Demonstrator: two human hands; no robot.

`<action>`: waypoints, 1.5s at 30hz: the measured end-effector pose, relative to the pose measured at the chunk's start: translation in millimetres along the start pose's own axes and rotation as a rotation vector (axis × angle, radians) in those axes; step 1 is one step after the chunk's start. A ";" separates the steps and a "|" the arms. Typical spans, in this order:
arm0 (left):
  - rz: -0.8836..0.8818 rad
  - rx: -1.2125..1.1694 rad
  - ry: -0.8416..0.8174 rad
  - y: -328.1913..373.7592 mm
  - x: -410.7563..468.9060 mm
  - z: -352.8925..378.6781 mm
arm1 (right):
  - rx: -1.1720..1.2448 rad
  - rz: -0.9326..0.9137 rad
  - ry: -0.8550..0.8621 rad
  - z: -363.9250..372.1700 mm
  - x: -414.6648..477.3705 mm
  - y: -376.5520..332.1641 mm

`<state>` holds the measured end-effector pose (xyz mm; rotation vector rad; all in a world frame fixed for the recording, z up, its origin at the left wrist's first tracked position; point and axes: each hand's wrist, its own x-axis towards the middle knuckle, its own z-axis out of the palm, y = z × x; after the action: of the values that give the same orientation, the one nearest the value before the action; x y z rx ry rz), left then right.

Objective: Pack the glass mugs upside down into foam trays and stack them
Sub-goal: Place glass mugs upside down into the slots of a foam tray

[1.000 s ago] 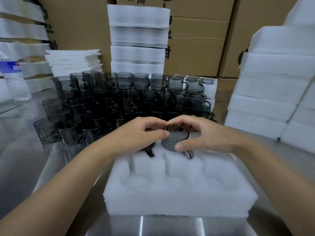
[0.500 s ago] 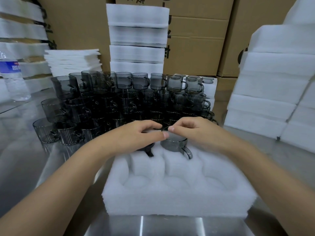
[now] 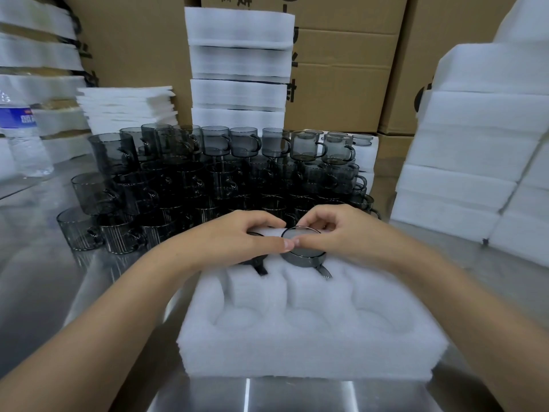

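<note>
**Upside-down middle mug pinched above its pocket in the far row of the foam tray**

The middle mug (image 3: 303, 248) is held base up in the far middle pocket of the foam tray (image 3: 312, 352), directly beneath the right hand (image 3: 341, 233), whose curled fingers and thumb pinch the base rim from the far and near sides. Its handle points near and slightly right, along the slot cut in the foam. The left hand (image 3: 237, 239) is cupped over the left mug (image 3: 258, 264) in the neighbouring pocket, fingers curled round it, with the thumb tip touching the middle mug. The right hand is judged nearer, so a straight downward press is called for. The three near pockets are unfilled.
</note>
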<state>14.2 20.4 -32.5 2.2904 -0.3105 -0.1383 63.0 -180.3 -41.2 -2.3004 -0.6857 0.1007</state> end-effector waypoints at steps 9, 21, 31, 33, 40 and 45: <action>-0.005 -0.069 -0.002 -1.4 2.6 0.4 | -0.007 -0.014 -0.052 1.0 3.2 -0.1; -0.020 -0.100 -0.020 -0.7 4.1 1.3 | -0.056 -0.030 -0.094 0.3 1.9 1.1; -0.048 -0.089 -0.057 -2.7 3.2 -0.3 | 0.010 0.025 -0.460 -33.5 -12.4 -2.8; -0.057 -0.085 -0.051 -1.9 3.1 0.0 | -0.001 0.032 -0.465 -32.5 -12.2 -4.7; -0.058 -0.018 -0.003 0.8 1.1 5.1 | -0.099 -0.012 -0.446 -26.7 -10.4 -5.7; -0.086 -0.012 -0.013 1.5 0.5 4.7 | -0.013 -0.018 -0.471 -25.2 -11.3 -9.8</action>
<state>13.4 16.0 -34.5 2.2928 -0.2177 -0.1982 55.5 -195.9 -17.5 -2.2993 -0.9402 0.6467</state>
